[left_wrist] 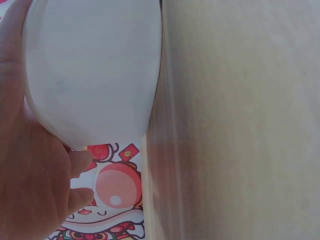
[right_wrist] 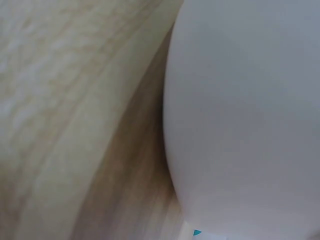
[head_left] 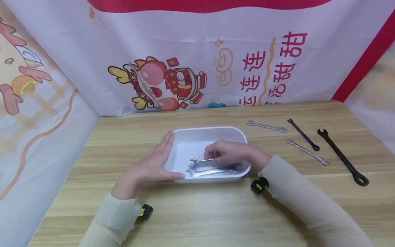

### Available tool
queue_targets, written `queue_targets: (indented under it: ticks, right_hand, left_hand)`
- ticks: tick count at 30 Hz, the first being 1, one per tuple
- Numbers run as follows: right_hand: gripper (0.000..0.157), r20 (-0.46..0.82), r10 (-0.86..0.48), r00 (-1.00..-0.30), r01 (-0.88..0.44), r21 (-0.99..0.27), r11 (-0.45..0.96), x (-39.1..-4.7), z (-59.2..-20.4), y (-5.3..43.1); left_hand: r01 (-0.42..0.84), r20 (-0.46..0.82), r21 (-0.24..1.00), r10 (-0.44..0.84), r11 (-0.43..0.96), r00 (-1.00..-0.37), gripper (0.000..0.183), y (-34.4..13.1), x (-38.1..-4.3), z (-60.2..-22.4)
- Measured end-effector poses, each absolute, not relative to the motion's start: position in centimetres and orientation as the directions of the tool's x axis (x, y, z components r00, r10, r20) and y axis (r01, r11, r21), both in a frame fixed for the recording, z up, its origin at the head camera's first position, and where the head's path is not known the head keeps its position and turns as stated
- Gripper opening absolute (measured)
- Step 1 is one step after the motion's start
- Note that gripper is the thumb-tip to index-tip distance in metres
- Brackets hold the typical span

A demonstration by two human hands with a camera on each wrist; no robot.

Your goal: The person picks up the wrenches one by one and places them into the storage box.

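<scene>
A white plastic bin (head_left: 185, 151) stands on the wooden table. My left hand (head_left: 154, 164) rests against its left end, fingers straight along the side and thumb across the front rim. The left wrist view shows that palm beside the bin's outer wall (left_wrist: 95, 75). My right hand (head_left: 229, 151) reaches in over the right rim, its curled fingers pinching a silver open-end wrench (head_left: 197, 162) inside. In front of that wrench, another wrench (head_left: 210, 172) lies along the bin's front side. The right wrist view holds mostly the bin's outer wall (right_wrist: 245, 115); the hand is hidden there.
Right of the bin lie two silver wrenches (head_left: 266, 127) (head_left: 308, 152), a thin dark purple wrench (head_left: 303, 134) and a large black wrench (head_left: 342, 156). A printed cloth (head_left: 200, 41) hangs behind the wooden table (head_left: 197, 212), with more cloth at both sides.
</scene>
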State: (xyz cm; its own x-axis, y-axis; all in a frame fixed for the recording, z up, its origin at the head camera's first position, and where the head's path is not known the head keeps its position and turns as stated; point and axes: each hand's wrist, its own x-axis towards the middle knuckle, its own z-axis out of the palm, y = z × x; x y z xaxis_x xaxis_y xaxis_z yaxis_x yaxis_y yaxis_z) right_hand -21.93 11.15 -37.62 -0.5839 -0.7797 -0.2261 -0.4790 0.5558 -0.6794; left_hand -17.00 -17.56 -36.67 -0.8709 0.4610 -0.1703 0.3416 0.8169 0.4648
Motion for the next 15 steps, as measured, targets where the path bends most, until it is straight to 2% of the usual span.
queue_targets:
  ticks: [15]
  right_hand:
    - [0.017, -0.275, -0.761, -0.587, -0.452, -0.668, 0.59, -21.97, -37.51, 10.98]
  left_hand:
    - [0.342, -0.174, 0.457, 0.459, 0.821, -0.871, 0.135, -17.69, -17.2, -36.83]
